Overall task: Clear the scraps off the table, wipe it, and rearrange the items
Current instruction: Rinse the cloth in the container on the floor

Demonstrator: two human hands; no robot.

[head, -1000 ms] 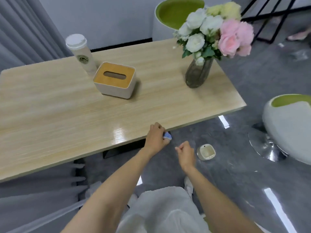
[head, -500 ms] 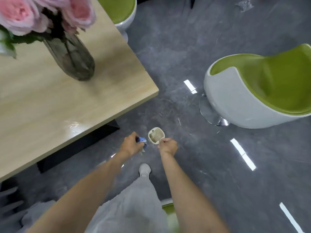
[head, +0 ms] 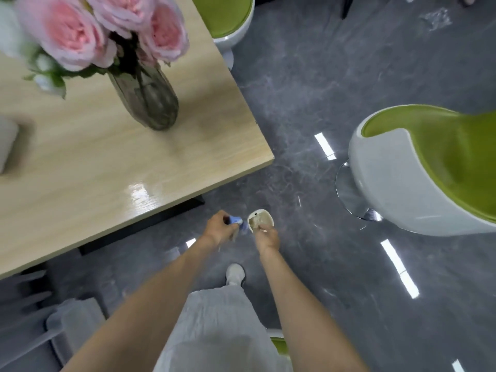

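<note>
1. The step in hand looked like emptying scraps into the small bin, which stood on the grey floor just past the near right corner of the table.
2. The right hand hung at the bin's near rim with its fingers curled. Whether they pinched scraps, gripped the rim or held nothing could not be told, and no loose scraps showed anywhere.
3. To do this well, that hand should be right over the mouth before the fingers loosen, low enough that light bits fall inside and not onto the floor.
4. The left hand clenched a blue cloth just left of the bin, touching or nearly touching its rim. A cloth tail dangled there, so it should be kept off the opening, where it could catch falling scraps.
5. The bin looked light, so a knock from either hand could tip it. Steadying the rim would be safer than brushing against it.
6. The wiping would then need care around the glass vase of flowers on the far right part of the table, which looked top-heavy and close to the edge.
7. A pale box sat blurred at the table's left edge, and a green-and-white chair stood well to the right of the bin.
</note>
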